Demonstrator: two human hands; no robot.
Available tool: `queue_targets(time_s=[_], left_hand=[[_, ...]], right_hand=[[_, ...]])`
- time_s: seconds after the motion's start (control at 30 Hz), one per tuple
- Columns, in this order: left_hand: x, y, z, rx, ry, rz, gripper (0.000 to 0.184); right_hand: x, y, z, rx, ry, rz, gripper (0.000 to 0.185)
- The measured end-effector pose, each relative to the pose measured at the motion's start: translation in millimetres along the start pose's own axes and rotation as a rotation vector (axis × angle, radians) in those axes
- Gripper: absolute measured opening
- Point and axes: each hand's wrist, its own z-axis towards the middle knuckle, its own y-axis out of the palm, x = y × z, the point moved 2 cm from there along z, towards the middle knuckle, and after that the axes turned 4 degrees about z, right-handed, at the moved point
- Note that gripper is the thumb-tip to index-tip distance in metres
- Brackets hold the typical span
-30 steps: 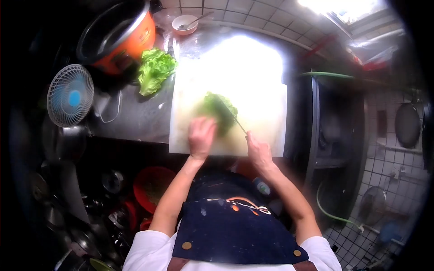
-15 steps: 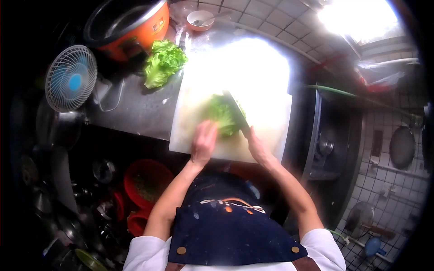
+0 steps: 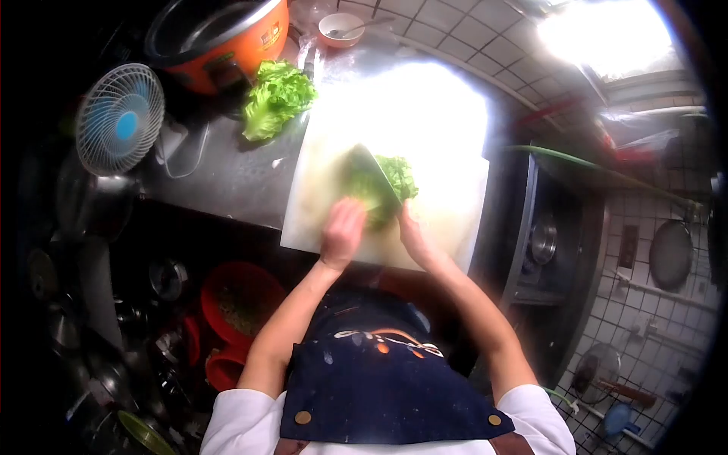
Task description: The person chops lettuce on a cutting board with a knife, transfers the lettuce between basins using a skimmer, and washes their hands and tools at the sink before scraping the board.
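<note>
Compared with half a second ago, the knife (image 3: 378,173) stands farther to the left across the lettuce (image 3: 371,206), and a wider portion of green leaf now shows on the right side of the blade. From this I judge that the cutting is in progress, and that the blade has come to a new place over the leaves. This lettuce lies on the white cutting board (image 3: 315,189), between the two hands. The right hand (image 3: 415,239) is closed around the knife's handle, which it hides. The left hand (image 3: 343,230) has its fingers bent and near together at the near left edge of the lettuce; whether they pinch the leaf or only press it, I cannot tell, because of blur. About writing: the orange cooker (image 3: 235,54) bears a small dark mark, and the dark apron (image 3: 394,398) has a white and orange design, but I can read no words on either.
</note>
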Motion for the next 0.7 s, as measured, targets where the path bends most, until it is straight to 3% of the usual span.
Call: queue_targets(time_s=[0.13, 0.3, 0.4, 0.43, 0.57, 0.67, 0.7], left_hand=[[0.5, -0.2, -1.1, 0.006, -0.006, 0.001, 0.016], [-8.3, 4.4, -7.3, -0.031, -0.045, 0.012, 0.018], [-0.2, -1.0, -0.7, -0.009, 0.011, -0.009, 0.018], [0.8, -1.8, -0.5, 0.003, 0.007, -0.020, 0.018], [-1.0, -4.7, -4.3, 0.003, -0.003, -0.032, 0.016], [-10.0, 2.7, -7.6, 0.003, -0.028, -0.017, 0.016], [-10.5, 5.3, -8.3, 0.019, -0.027, -0.002, 0.016]], right_hand=[[10.3, -16.6, -7.6, -0.028, 0.012, 0.263, 0.031], [-31.4, -71.2, -44.7, 0.006, -0.066, 0.044, 0.023], [-14.1, -11.5, -26.8, -0.122, 0.048, -0.046, 0.020], [-12.4, 4.4, -14.7, -0.032, 0.031, -0.017, 0.021], [-21.2, -7.7, 7.6, -0.047, 0.031, 0.207, 0.025], [-31.8, -41.7, -18.7, 0.004, -0.091, 0.167, 0.028], [-43.3, -58.3, -27.2, -0.048, -0.013, 0.082, 0.030]])
